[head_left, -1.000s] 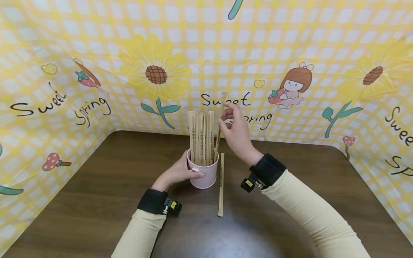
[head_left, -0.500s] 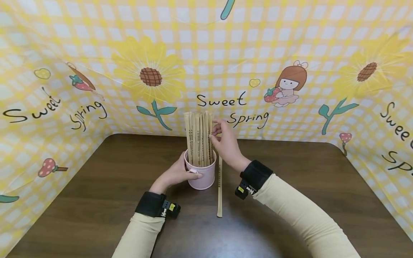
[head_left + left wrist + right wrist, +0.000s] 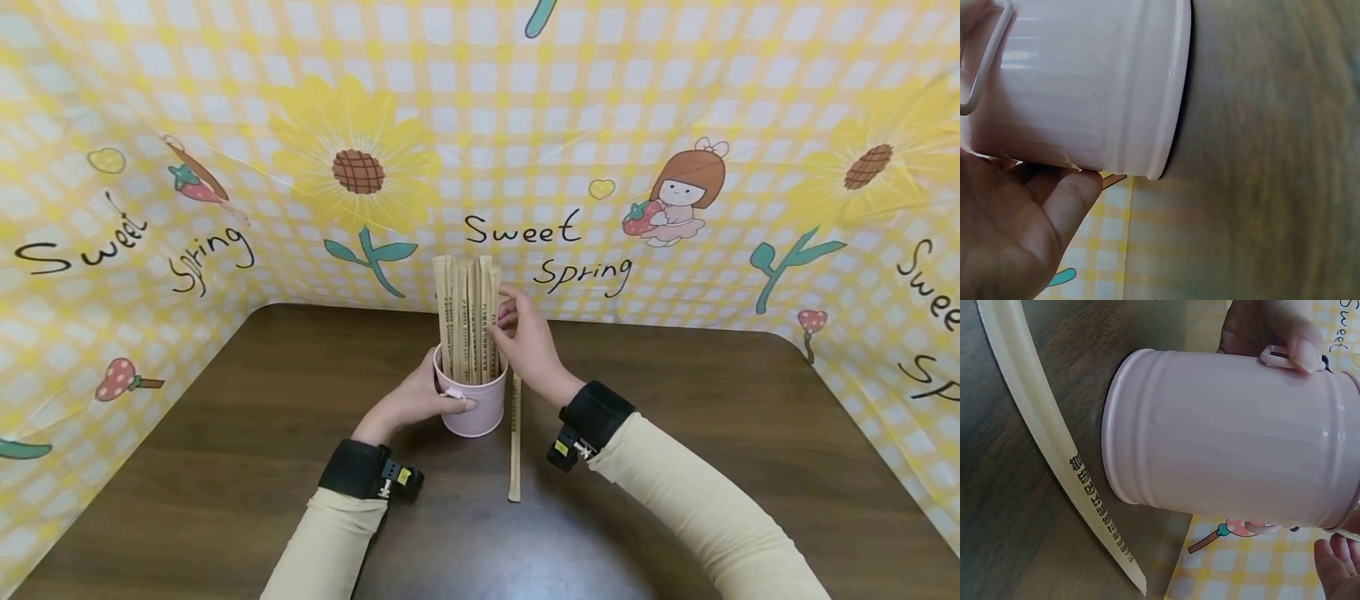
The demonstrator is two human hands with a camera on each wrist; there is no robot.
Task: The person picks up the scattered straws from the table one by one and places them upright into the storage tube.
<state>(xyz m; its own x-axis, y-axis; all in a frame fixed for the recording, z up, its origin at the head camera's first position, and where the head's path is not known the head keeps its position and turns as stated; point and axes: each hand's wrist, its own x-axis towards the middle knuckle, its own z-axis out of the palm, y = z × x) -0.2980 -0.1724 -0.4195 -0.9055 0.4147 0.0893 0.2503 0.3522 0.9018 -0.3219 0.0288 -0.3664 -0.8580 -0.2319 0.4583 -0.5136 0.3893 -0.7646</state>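
A small pink metal bucket (image 3: pixel 474 410) stands upright on the table, full of paper-wrapped straws (image 3: pixel 465 325) with dark printing. My left hand (image 3: pixel 416 396) grips the bucket's left side, its thumb by the handle loop at the front; the left wrist view shows fingers of the left hand (image 3: pixel 1029 219) along the wall. At the bunch's right edge, my right hand (image 3: pixel 528 342) pinches one wrapped straw (image 3: pixel 494 321) that stands inside the rim. The right wrist view catches only part of the right hand (image 3: pixel 1338 562), near the rim.
One more wrapped straw (image 3: pixel 515 450) lies on the brown wooden table (image 3: pixel 225 467), just right of the bucket and partly behind the right hand. A yellow checked cloth (image 3: pixel 480 125) with printed flowers rises around the table's back and sides.
The right hand has come down and left, lowering its straw from high above the rim to level with the bunch. My left hand keeps its grip on the bucket.
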